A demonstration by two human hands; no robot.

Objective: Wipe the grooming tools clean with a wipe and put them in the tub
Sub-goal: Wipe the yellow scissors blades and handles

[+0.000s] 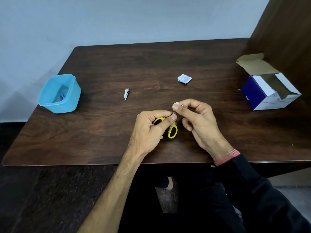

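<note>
My left hand (pixel 149 130) grips small scissors with yellow handles (pixel 173 131) above the table's front middle. My right hand (pixel 196 118) pinches a small white wipe (pixel 177 103) around the scissors' blades, which are mostly hidden by my fingers. A silver nail clipper (pixel 126 94) lies on the table to the left of my hands. The light blue tub (pixel 59 93) stands open at the far left, with a small blue-handled tool (pixel 63 96) inside it.
A torn white wipe wrapper (pixel 184 78) lies behind my hands. An open blue and white cardboard box (pixel 269 91) stands at the right edge of the dark wooden table (pixel 101 132). A wall runs behind the table.
</note>
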